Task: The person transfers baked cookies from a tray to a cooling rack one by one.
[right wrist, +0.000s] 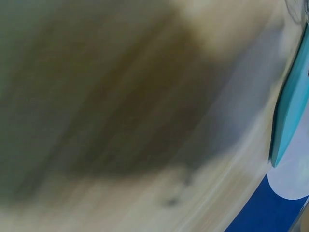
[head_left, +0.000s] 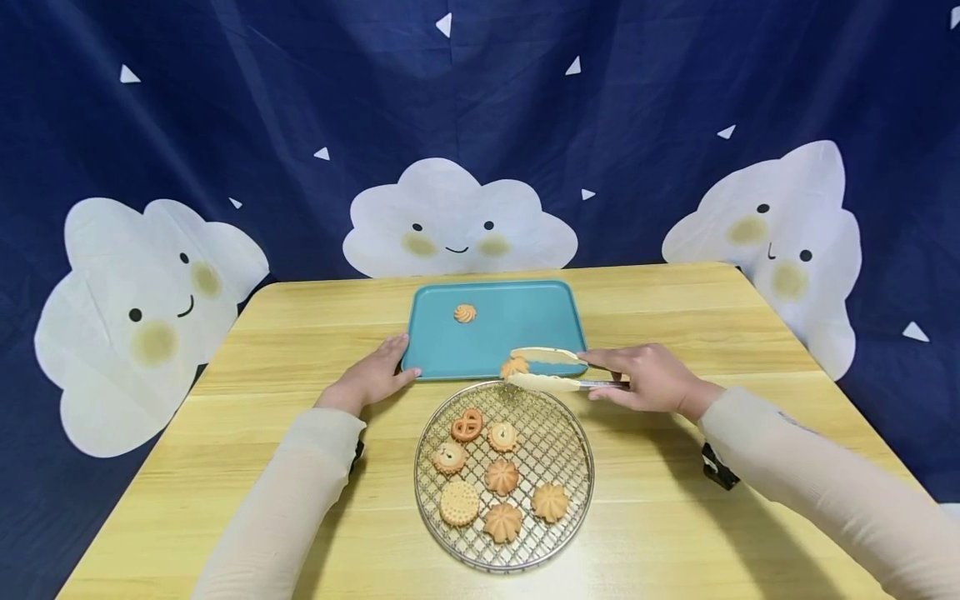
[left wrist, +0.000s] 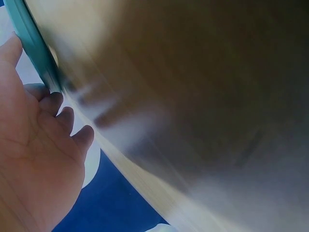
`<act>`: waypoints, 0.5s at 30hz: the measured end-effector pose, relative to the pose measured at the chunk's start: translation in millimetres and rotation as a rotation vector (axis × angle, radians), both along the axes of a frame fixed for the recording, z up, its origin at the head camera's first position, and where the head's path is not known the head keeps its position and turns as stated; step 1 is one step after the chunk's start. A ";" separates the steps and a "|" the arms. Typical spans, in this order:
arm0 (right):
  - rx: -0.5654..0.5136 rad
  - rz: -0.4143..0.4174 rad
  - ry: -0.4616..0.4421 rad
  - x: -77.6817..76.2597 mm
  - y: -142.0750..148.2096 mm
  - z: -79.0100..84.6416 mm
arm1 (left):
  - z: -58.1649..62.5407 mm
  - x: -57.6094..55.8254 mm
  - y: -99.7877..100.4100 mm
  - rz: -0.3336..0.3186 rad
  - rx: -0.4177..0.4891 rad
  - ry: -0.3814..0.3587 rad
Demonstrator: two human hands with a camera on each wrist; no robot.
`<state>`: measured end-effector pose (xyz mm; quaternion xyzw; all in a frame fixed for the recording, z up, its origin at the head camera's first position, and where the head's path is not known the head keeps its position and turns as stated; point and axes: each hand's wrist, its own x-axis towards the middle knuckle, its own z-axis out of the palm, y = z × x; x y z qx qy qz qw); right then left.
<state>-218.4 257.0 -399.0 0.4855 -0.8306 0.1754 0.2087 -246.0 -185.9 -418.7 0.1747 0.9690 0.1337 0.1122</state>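
My right hand grips a pair of tongs with cream-coloured tips. Between those tips sits a golden, ridged cookie, over the front edge of a blue-green tray near its right corner. A swirled cookie lies toward the back left of the tray. At the tray's left side, my left hand rests with fingers and thumb against the edge; the left wrist view shows its loosely bent fingers beside the tray wall. The right wrist view hardly shows the right hand.
In front of the tray stands a round wire rack. It bears several cookies, among them a pretzel-shaped one, a round dotted one and a flower-shaped one. Behind the wooden table hangs a dark blue curtain with clouds.
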 end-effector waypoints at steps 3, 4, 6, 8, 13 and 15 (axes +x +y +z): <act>-0.011 0.031 -0.006 5.8 5.9 -2.1 | -0.3 -0.2 -0.1 -0.004 -0.006 0.001; -0.016 0.040 -0.005 7.9 7.7 -2.8 | -0.3 -0.3 -0.1 -0.004 -0.008 0.000; -0.025 0.053 -0.008 11.9 11.2 -3.4 | 0.0 -0.1 -0.1 -0.004 -0.009 -0.001; -0.027 0.066 -0.009 15.3 14.4 -3.8 | 0.7 0.3 0.0 -0.007 -0.005 -0.002; -0.011 0.101 0.001 22.0 21.9 -3.8 | 2.4 0.8 0.4 -0.003 0.002 -0.005; -0.003 0.116 -0.005 24.4 24.8 -3.6 | 2.4 1.0 0.5 0.001 0.000 -0.006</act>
